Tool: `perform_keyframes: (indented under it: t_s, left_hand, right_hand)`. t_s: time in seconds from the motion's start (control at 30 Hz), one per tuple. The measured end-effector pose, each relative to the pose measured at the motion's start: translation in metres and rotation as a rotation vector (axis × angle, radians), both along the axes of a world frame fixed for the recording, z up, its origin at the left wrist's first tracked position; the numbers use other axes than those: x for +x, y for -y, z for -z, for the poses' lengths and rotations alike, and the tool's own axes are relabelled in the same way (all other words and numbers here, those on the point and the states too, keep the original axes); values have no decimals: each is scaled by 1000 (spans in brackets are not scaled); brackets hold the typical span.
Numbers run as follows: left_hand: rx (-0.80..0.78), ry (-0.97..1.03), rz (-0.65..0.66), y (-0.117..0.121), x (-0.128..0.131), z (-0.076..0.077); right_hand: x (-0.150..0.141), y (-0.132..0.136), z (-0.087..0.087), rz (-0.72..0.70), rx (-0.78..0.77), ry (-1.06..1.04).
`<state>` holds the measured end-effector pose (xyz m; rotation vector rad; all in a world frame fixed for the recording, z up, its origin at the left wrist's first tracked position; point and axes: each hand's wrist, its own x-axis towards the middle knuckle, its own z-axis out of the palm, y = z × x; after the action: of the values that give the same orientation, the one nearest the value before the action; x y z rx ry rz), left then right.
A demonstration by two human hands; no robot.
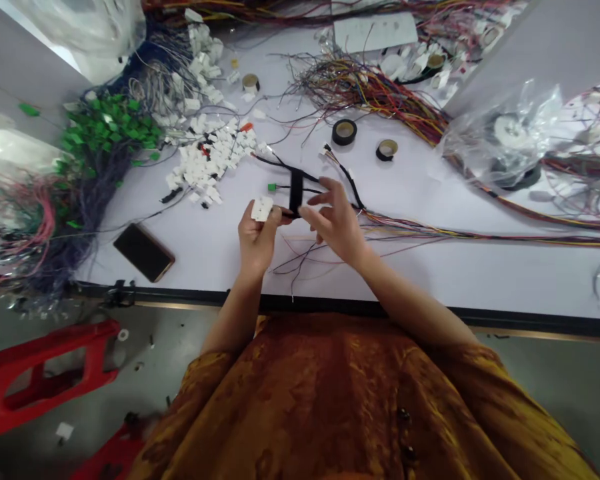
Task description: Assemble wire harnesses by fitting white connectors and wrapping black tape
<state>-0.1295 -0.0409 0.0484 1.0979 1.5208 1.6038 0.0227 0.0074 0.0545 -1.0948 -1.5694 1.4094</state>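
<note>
My left hand (257, 240) is closed, its thumb and fingers pinching a white connector (263, 209) at the end of a black-taped wire branch. Just right of that pinch, a roll of black tape (296, 191) stands edge-on over the wires, slightly blurred. My right hand (337, 223) has its fingers spread and bent beside the roll; the thumb tip is close to its lower edge, and contact is unclear. A small green connector (272, 187) on a dark wire lies behind. From the taped branches, the wire harness (430, 232) runs off to the right.
Two tape rolls (344, 132) (387, 150) lie behind my hands. White connectors (200, 163), green connectors (107, 127) and a phone (144, 252) are at left. A large wire bundle (380, 100) and a plastic bag (505, 140) occupy the back right. The table's dark edge (530, 320) is in front.
</note>
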Motion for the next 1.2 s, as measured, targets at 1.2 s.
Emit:
perform_keyframes:
  t_s: [1.2]
  left_hand:
    - [-187,159,82,-15,21,5]
  right_hand:
    - [50,38,34,-10,351,163]
